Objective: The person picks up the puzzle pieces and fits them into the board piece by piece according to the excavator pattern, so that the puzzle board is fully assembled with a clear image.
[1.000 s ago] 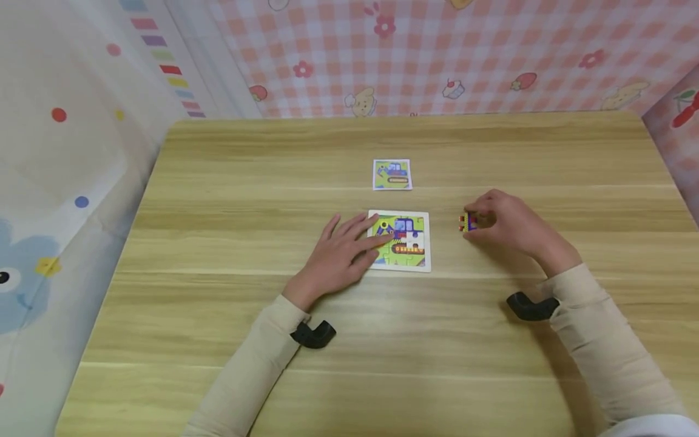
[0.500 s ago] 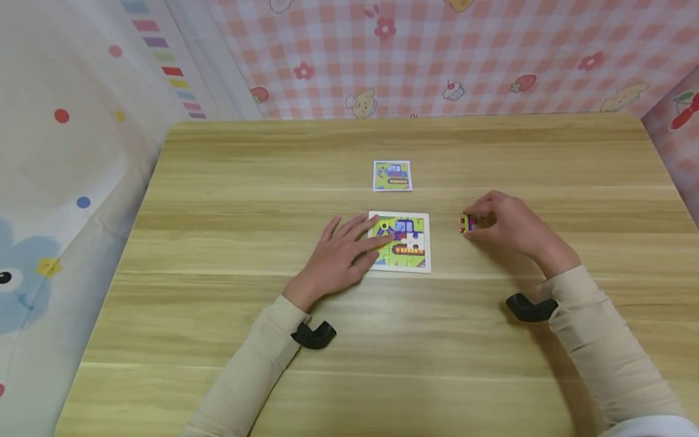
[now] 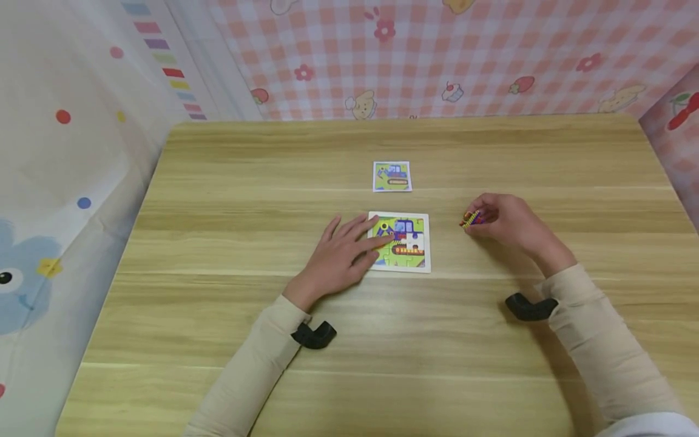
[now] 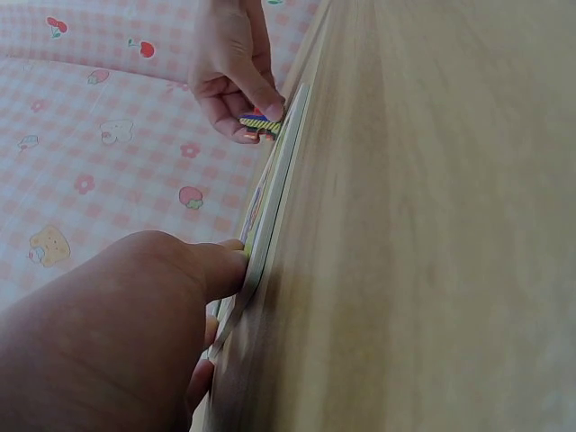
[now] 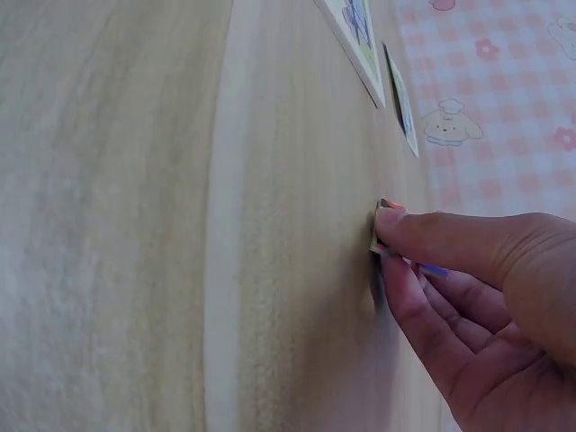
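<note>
A small square jigsaw puzzle (image 3: 408, 261) in a white frame, picturing a blue digger on green, lies mid-table. One white gap shows right of its centre. My left hand (image 3: 341, 258) rests with spread fingers on its left side; in the left wrist view the thumb (image 4: 220, 270) touches the frame's edge. To the right of the puzzle my right hand (image 3: 513, 224) pinches a small colourful puzzle piece (image 3: 471, 219) between thumb and fingers. That piece (image 4: 259, 123) shows yellow stripes, blue and red in the left wrist view. Fingers cover part of it in the right wrist view.
Behind the puzzle lies a small square picture card (image 3: 392, 176) with the same digger design. The wooden table (image 3: 262, 182) meets a pink checked cloth (image 3: 327, 54) at its far edge. A black curved mount (image 3: 314, 335) sits at the left wrist, another (image 3: 531, 307) at the right.
My right hand has turned the puzzle piece from nearly upright to a slant, its fingers shifting slightly. The left hand and the framed puzzle have stayed in place.
</note>
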Action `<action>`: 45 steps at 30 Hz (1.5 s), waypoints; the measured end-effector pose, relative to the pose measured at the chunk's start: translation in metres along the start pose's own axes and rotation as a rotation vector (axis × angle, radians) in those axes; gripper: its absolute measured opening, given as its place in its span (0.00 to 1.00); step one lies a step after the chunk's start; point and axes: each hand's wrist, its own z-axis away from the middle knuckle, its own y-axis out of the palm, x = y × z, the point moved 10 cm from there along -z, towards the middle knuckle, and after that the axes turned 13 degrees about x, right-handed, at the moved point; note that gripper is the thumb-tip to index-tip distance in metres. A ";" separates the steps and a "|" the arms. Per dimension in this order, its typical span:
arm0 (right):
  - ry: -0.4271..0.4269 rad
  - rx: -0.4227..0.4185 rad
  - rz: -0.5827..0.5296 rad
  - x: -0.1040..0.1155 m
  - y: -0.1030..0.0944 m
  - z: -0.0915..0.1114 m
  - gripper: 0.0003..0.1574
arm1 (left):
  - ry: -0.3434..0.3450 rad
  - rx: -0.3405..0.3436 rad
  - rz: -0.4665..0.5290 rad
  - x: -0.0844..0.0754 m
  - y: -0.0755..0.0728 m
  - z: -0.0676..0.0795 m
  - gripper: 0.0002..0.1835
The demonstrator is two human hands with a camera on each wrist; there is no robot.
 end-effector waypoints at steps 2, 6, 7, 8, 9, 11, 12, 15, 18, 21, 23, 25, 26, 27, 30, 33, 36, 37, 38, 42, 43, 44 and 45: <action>-0.003 -0.004 0.001 0.001 0.000 0.002 0.12 | 0.002 0.003 -0.001 0.000 0.000 0.000 0.24; -0.008 0.014 -0.010 0.004 0.003 0.005 0.16 | 0.001 0.005 0.003 0.000 0.000 0.000 0.24; -0.012 0.020 -0.022 0.005 0.004 0.005 0.17 | 0.001 0.006 0.005 0.000 0.000 0.000 0.24; -0.013 0.027 -0.032 0.006 0.005 0.006 0.18 | 0.000 0.006 0.006 0.000 0.000 0.000 0.24; -0.019 0.030 -0.038 0.008 0.006 0.006 0.19 | 0.000 0.005 0.008 0.000 0.000 0.000 0.24; -0.040 0.040 -0.059 0.013 0.008 0.006 0.21 | -0.001 0.006 0.011 0.000 -0.001 0.000 0.24; -0.054 0.042 -0.067 0.016 0.009 0.006 0.21 | -0.001 0.006 0.010 0.000 -0.001 0.000 0.24; -0.097 0.050 -0.088 0.024 0.012 0.006 0.18 | -0.001 0.006 0.009 -0.001 0.000 0.000 0.24; -0.124 0.064 -0.125 0.029 0.019 0.003 0.14 | -0.002 0.005 0.006 0.000 0.000 0.001 0.24; -0.120 0.079 -0.134 0.033 0.025 0.001 0.13 | -0.002 0.001 0.002 0.000 0.000 0.001 0.24; -0.115 0.088 -0.123 0.036 0.028 0.000 0.13 | -0.004 -0.001 -0.001 0.000 0.000 0.001 0.24; -0.111 0.090 -0.097 0.038 0.032 -0.002 0.15 | -0.005 -0.002 -0.003 0.000 -0.001 0.001 0.24; -0.115 0.089 -0.086 0.040 0.033 -0.003 0.16 | -0.006 -0.003 -0.005 -0.001 -0.001 0.002 0.24; -0.120 0.088 -0.075 0.041 0.035 -0.004 0.17 | -0.007 -0.003 -0.005 -0.001 -0.001 0.002 0.24; -0.145 0.081 -0.063 0.046 0.038 -0.007 0.20 | -0.008 0.000 -0.005 -0.001 -0.001 0.002 0.24; -0.168 0.062 -0.074 0.050 0.041 -0.009 0.20 | -0.007 0.004 -0.006 -0.001 -0.001 0.001 0.24; -0.179 0.042 -0.107 0.053 0.044 -0.011 0.17 | -0.009 0.008 -0.006 0.000 -0.001 0.000 0.24; -0.180 0.038 -0.117 0.053 0.045 -0.013 0.16 | -0.010 0.008 -0.007 0.000 -0.001 0.000 0.24; -0.176 0.036 -0.124 0.053 0.046 -0.014 0.15 | -0.010 0.007 -0.008 0.000 -0.001 0.000 0.24; -0.173 0.038 -0.114 0.054 0.053 -0.018 0.14 | -0.011 0.005 -0.008 0.001 0.000 0.000 0.24; -0.173 0.039 -0.109 0.055 0.054 -0.019 0.14 | -0.010 0.005 -0.008 0.001 0.000 0.000 0.24; -0.171 0.040 -0.107 0.055 0.055 -0.019 0.15 | -0.008 0.005 -0.006 0.001 0.000 0.000 0.24; -0.173 0.042 -0.105 0.055 0.056 -0.019 0.15 | -0.006 0.004 -0.006 0.001 0.000 0.000 0.24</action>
